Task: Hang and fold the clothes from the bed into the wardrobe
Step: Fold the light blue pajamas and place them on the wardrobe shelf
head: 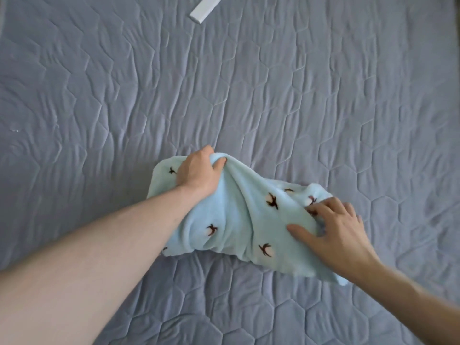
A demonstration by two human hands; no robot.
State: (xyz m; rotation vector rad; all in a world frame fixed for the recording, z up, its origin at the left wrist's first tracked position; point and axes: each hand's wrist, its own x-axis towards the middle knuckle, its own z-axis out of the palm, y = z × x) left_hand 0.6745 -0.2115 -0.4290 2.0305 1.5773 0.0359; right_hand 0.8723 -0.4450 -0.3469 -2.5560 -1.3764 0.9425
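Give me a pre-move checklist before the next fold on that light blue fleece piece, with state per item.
1. Left hand grips the far edge of the light blue fleece garment: ok, fingers curled round a bunch of fabric.
2. Right hand has a hold on the near right side: cannot tell, fingers spread on the cloth, fingertips partly buried in a fold.
3. Garment lies flat for folding: not ok, bunched and creased through the middle.
4. Room on the grey quilted bedcover around it: ok.
5. White strip at the far edge is apart from the garment: ok.
6. Wardrobe ready: cannot tell, not in view.
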